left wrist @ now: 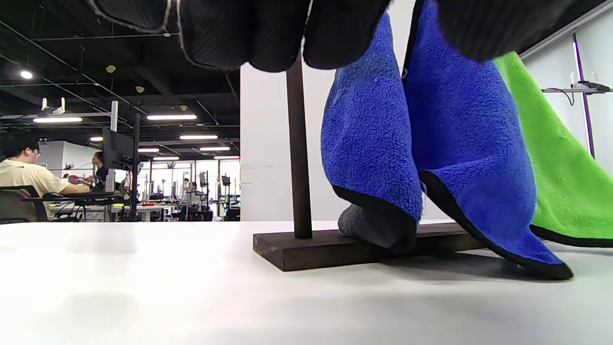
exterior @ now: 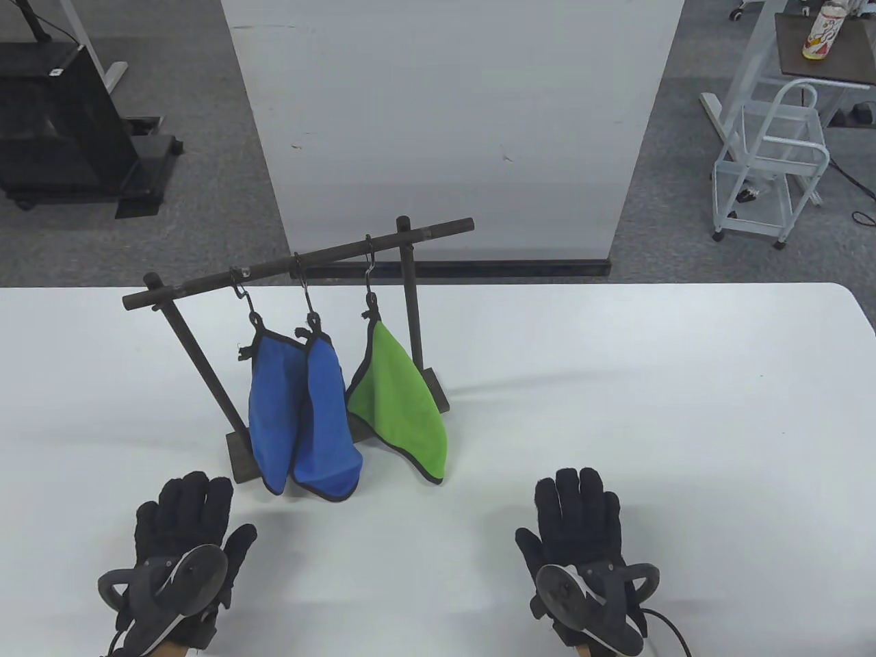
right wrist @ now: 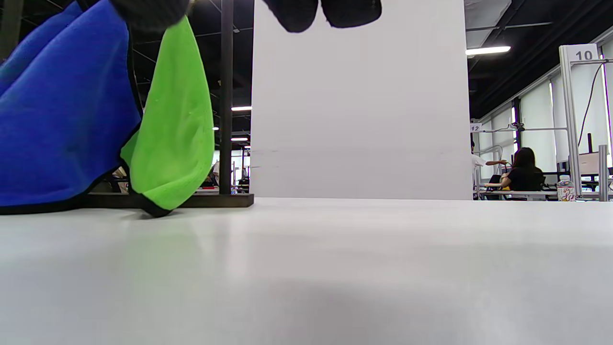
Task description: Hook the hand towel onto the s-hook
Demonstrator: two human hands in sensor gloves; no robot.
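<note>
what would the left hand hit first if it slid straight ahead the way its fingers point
Most likely the left blue towel, whose bottom hangs just beyond the left hand, with the rack's base right there too. Depth is hard to judge.

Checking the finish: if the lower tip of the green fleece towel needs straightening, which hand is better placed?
Probably right: the right hand lies nearer the green fleece towel.
</note>
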